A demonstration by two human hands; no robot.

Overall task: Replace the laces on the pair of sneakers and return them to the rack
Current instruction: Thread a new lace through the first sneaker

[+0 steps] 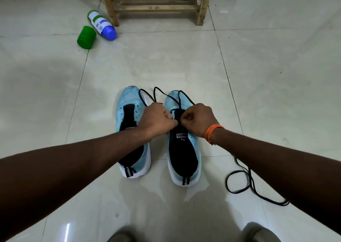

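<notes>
While both hands meet over the sneaker right of centre (184,155), each pinches the dark lace (160,91). Left hand (156,120): fingers curled, fingertips on lace at the tongue. Right hand (198,119): fingers curled, thumb and forefinger nipping the same lace; orange thread band (212,133) on the wrist. Lace ends loop toward the toes, across both shoes. Second sneaker (129,116) just beside, left of centre, unlaced. Spare dark lace (227,183) loose on the tile floor (276,75), lower right. Wooden rack (156,7) top centre. Blue-capped bottle (102,25) and green cup-shaped lid (86,37) lying upper left.
</notes>
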